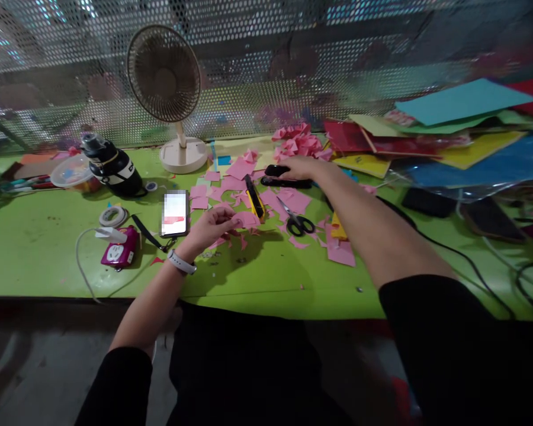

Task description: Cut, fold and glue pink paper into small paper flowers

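Note:
My left hand [211,228], with a white watch on its wrist, pinches a small pink paper piece [247,220] above the green table [35,254]. My right hand [302,168] reaches far forward and rests on a black stapler-like tool [281,176], fingers closed over its top. Between the hands lie a yellow-and-black utility knife [254,198], black-handled scissors [296,220] and many pink paper squares [293,200]. A heap of folded pink paper shapes [298,142] sits just beyond my right hand.
A small desk fan [167,83] stands at the back by a perforated metal wall. A phone [175,213], tape roll [112,216], pink device [118,253] and black bottle [113,165] lie left. Coloured card sheets [462,124] pile up at right, with black cables [453,251].

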{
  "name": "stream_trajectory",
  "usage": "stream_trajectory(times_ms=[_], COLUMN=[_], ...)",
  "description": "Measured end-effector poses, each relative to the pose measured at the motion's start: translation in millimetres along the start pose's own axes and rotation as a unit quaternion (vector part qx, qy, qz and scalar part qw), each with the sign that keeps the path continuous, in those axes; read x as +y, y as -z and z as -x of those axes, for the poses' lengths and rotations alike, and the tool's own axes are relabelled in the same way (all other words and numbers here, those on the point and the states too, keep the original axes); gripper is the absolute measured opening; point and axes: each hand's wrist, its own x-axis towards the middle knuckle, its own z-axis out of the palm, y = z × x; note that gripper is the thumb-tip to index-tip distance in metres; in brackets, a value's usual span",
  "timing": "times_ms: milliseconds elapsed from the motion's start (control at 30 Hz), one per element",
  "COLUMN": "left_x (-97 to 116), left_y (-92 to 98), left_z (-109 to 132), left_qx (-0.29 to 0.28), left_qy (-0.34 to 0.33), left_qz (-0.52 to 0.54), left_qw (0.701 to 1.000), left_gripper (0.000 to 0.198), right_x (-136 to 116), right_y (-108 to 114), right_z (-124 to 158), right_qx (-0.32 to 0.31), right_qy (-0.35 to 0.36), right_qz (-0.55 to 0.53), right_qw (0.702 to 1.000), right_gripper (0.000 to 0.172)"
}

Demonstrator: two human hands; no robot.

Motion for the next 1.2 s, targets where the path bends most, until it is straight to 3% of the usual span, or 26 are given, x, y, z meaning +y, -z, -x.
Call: stream_trajectory(times_ms=[100, 167, 200, 367, 500, 633, 900, 967, 1100, 1200], left_x=[3.0, 3.7, 3.3, -4.4, -13.4, -17.0, -13.2, -13.5, -13.6, -13.8], left_y=[-2.2, -4.2, -5.3, -9.9, -10.8, -12.2, -14.0, -12.9, -10.5, -9.4], left_z=[0.3, 0.2, -0.1, -4.7, -9.2, -10.4, -7.6, -8.1, -9.2, -9.2], left_qx=[0.011, 0.013, 0.014, 0.001, -0.018, -0.055, -0.064, -0.054, -0.017, -0.013], left_qy=[0.010, 0.020, 0.023, 0.031, 0.030, 0.019, 0.038, 0.036, 0.036, 0.036], left_qz=[-0.003, -0.002, 0.000, 0.019, 0.026, 0.026, 0.004, 0.004, -0.004, -0.019], left_qw=[1.000, 1.000, 1.000, 0.999, 0.999, 0.998, 0.997, 0.998, 0.999, 0.999], left_gripper=[0.015, 0.011, 0.010, 0.017, 0.019, 0.016, 0.018, 0.021, 0.020, 0.020], right_x=[-4.7, -20.1, -31.4, -94.5, -110.9, -105.3, -94.9, -83.3, -47.2, -22.3], right_y=[3.8, 6.9, 7.4, -7.3, -29.0, -41.0, -41.2, -34.4, -17.3, -14.1], right_z=[16.3, 42.8, 59.6, 138.2, 156.9, 153.6, 153.3, 153.4, 150.7, 146.7], right_qx=[0.025, 0.090, 0.093, -0.052, -0.086, -0.094, -0.072, -0.046, 0.067, 0.108], right_qy=[0.000, 0.025, 0.032, 0.066, 0.069, 0.059, 0.055, 0.023, -0.095, -0.155], right_qz=[0.021, -0.032, -0.073, -0.250, -0.361, -0.433, -0.426, -0.422, -0.408, -0.375], right_qw=[0.999, 0.995, 0.992, 0.965, 0.926, 0.894, 0.900, 0.905, 0.906, 0.908], right_gripper=[0.043, 0.042, 0.038, 0.042, 0.038, 0.035, 0.030, 0.024, 0.005, 0.005])
